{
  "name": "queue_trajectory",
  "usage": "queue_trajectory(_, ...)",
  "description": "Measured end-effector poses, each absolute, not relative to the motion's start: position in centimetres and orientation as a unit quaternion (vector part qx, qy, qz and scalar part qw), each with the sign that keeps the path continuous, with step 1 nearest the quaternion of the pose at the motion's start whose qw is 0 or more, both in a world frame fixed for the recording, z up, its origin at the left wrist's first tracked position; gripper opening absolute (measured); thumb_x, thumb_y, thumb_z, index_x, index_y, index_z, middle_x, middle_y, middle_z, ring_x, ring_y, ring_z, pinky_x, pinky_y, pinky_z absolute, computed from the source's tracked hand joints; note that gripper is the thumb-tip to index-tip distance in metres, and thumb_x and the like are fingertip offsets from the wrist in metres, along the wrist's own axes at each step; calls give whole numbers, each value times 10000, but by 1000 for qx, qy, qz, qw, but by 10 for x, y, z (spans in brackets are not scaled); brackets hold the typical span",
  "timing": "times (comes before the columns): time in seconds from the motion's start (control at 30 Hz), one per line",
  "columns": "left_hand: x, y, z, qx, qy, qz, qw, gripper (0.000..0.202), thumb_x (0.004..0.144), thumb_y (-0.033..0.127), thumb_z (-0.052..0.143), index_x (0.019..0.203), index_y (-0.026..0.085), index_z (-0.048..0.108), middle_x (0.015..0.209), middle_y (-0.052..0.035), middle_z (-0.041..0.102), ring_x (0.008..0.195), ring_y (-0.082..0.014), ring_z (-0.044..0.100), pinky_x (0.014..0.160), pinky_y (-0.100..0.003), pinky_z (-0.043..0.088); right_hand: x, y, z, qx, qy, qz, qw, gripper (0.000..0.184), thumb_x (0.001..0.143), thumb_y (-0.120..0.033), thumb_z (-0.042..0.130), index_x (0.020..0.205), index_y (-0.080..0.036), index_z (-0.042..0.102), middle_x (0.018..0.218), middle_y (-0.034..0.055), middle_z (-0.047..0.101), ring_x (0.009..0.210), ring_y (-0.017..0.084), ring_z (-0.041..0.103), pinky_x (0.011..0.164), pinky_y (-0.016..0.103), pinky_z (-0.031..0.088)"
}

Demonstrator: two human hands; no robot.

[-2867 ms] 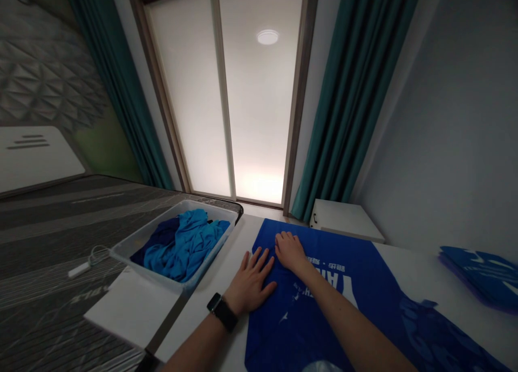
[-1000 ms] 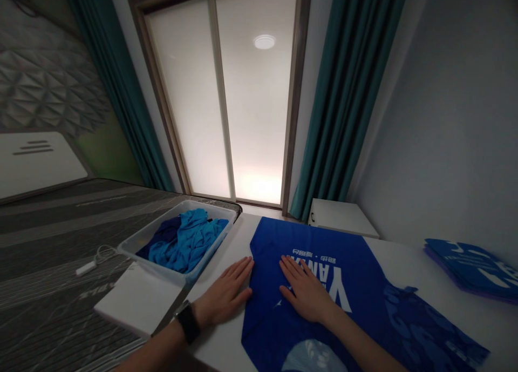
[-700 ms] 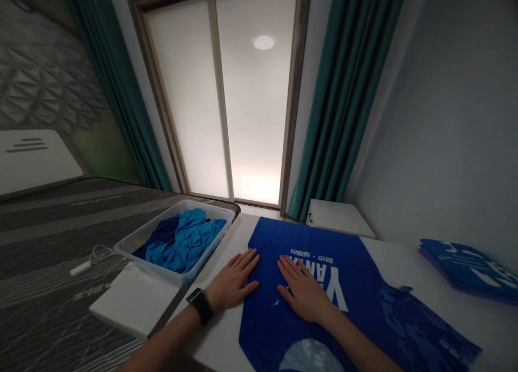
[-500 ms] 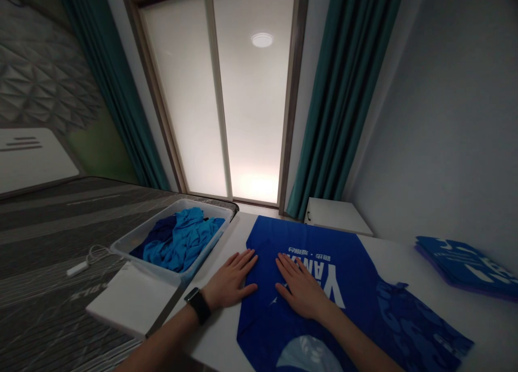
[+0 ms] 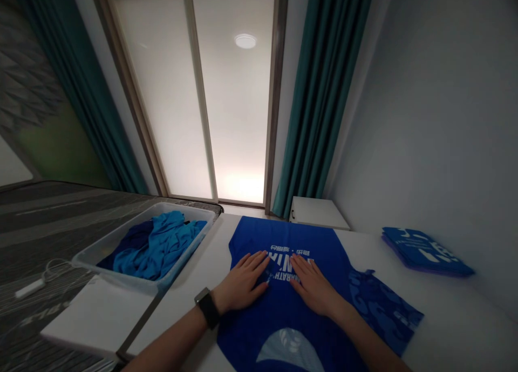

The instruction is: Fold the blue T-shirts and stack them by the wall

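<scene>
Smoothing a royal-blue short-sleeved T-shirt point(image 5: 300, 240) with white lettering, both bare hands lie flat on its chest, side by side at 12 o'clock on a white table point(image 5: 449, 302). The left hand point(image 5: 240, 283), with a black wristwatch point(image 5: 208, 307) on its wrist, has its fingers fanned moderately wide. The right hand point(image 5: 313, 291) has its fingers set narrower, almost together, and its fingertips sit just beside those of the left. Neither hand grips any cloth; both simply press on the shirt, which lies spread out and unfolded, one patterned sleeve reaching toward 3 o'clock.

At 10 o'clock, a clear plastic rectangular tub point(image 5: 186, 250) just beside the table holds crumpled bright-blue clothes point(image 5: 157, 248) over a darker navy garment point(image 5: 129, 239). At 2 o'clock, a neat stack of folded blue shirts point(image 5: 424, 251) sits on the table, well apart from the hands. Behind the table, at 12 o'clock, stands a tall frosted-glass sliding door point(image 5: 202, 91) between teal curtains point(image 5: 324, 91).
</scene>
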State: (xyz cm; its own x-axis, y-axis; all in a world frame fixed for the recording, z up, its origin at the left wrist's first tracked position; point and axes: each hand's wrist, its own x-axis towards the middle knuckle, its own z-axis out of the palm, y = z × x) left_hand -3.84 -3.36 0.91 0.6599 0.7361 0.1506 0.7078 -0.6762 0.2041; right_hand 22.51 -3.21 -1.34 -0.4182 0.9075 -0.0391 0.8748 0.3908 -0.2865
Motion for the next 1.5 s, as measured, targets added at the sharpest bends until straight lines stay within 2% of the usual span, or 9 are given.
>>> queue_trajectory(0.17, 1, -23, 8, 918, 381, 103, 45, 632, 974, 474, 421, 1528, 217, 258, 1584, -97, 271, 1464, -246, 237, 1186, -473, 218, 229, -39, -16, -549, -827, 115, 53, 677, 975, -553, 261, 1527, -162, 262, 1598, 79, 190, 1481, 223, 125, 1205, 465, 64)
queue_trajectory(0.43, 1, -17, -18, 913, 395, 97, 27, 630, 986, 560, 315, 1524, 235, 275, 1570, -85, 312, 1456, -250, 259, 1185, -491, 192, 225, -45, -7, -553, -826, 101, 27, 710, 972, -576, 223, 1531, -137, 229, 1602, 68, 136, 1485, 223, 104, 1205, 472, 44)
queue_trajectory(0.63, 2, -18, -18, 914, 390, 113, 30, 628, 982, 559, 338, 1523, 245, 282, 1567, -79, 321, 1455, -252, 261, 1191, -482, 179, 226, -45, -10, -558, -823, 97, 31, 713, 970, -577, 237, 1526, -131, 249, 1599, 72, 158, 1484, 230, 113, 1206, 471, 56)
queue_trajectory(0.87, 3, -20, -15, 909, 400, 111, 43, 627, 970, 533, 395, 1512, 229, 310, 1562, -89, 330, 1451, -260, 271, 1186, -501, 189, 229, -42, -18, -552, -825, 101, 65, 683, 968, -573, 278, 1525, -177, 271, 1595, 64, 194, 1479, 232, 140, 1205, 484, 71)
queue_trajectory(1.03, 3, -20, -15, 910, 396, 113, 42, 620, 978, 533, 376, 1516, 236, 297, 1561, -86, 330, 1453, -249, 267, 1190, -498, 172, 233, -40, -22, -550, -822, 112, 97, 616, 986, -486, 286, 1517, -174, 298, 1580, 68, 265, 1468, 199, 194, 1208, 450, 113)
queue_trajectory(1.3, 4, -20, -6, 908, 405, 80, 65, 626, 975, 529, 368, 1509, 210, 304, 1568, -108, 310, 1457, -262, 255, 1185, -520, 162, 240, -36, -24, -554, -811, 108, 154, 526, 957, -313, 341, 1441, -135, 445, 1508, 110, 415, 1414, 213, 338, 1191, 454, 201)
queue_trajectory(1.5, 38, -25, 10, 904, 408, 109, 70, 587, 935, 465, 461, 1449, 189, 396, 1504, -124, 428, 1421, -289, 322, 1167, -525, 209, 255, -32, -25, -569, -796, 86, 189, 497, 953, -248, 288, 1377, -170, 536, 1424, 116, 522, 1347, 239, 437, 1164, 483, 260)
